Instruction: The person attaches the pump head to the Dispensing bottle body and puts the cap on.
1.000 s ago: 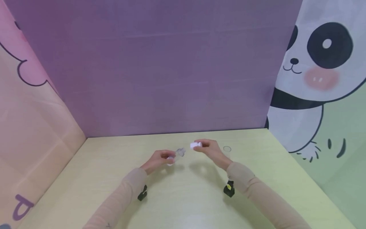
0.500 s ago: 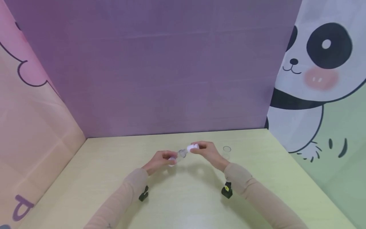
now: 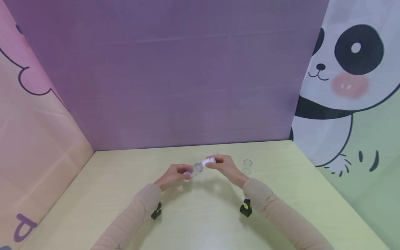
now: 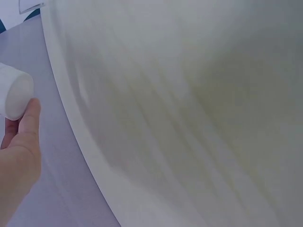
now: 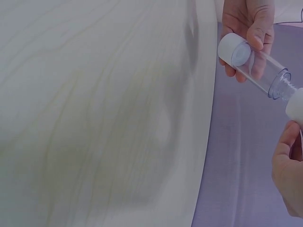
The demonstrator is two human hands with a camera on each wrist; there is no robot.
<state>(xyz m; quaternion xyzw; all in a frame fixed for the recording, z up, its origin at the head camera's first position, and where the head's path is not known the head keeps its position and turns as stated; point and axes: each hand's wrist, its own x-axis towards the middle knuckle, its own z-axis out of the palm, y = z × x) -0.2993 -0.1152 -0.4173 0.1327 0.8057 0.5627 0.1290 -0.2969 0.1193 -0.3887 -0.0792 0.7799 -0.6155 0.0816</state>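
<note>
My left hand [image 3: 175, 176] holds a clear plastic bottle [image 5: 263, 71] around its white base [image 5: 231, 49], thumb on the side. The bottle is tilted above the table, its open mouth towards my right hand. My right hand [image 3: 225, 167] pinches a white pump top [image 3: 208, 162] between thumb and fingers. A clear ridged collar [image 5: 285, 89] projects from the pump top, right at the bottle's mouth in the right wrist view. In the left wrist view only the white base's end and part of my left hand show.
A clear round cap [image 3: 247, 167] stands on the pale wooden table [image 3: 200, 218], to the right of my right hand. A purple backdrop [image 3: 193, 76] rises behind the table, with printed panels at both sides. Black wrist cameras hang under both sleeves.
My right hand has moved left and slightly down, bringing the pump top from apart to the bottle's mouth. My left hand keeps its grip and has hardly moved.
</note>
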